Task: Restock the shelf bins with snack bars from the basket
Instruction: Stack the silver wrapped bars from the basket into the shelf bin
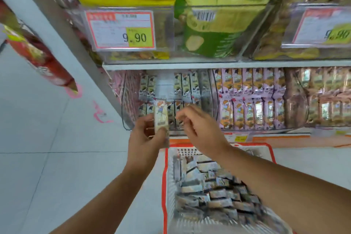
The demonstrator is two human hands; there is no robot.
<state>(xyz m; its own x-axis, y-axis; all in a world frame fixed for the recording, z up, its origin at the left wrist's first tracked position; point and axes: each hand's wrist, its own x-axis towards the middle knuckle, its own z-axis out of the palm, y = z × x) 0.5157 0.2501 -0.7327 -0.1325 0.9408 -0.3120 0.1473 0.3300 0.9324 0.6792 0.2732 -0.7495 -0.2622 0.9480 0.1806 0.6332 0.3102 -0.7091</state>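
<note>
Basket (pixel 270 151), low in the frame, holds loose bars. Left hand (pixel 146 137) pinches one snack bar (pixel 161 116) upright; it should slot upright into the centre bin (pixel 123 108). Right hand (pixel 199 129) is blurred, so I cannot tell its grip.

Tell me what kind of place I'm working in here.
Most likely a grocery or convenience store aisle: a red-bordered paper price tag reading 9.90, clear plastic shelf bins packed with rows of pink-wrapped snack bars, and a red-rimmed white plastic basket of bars on the floor.
</note>
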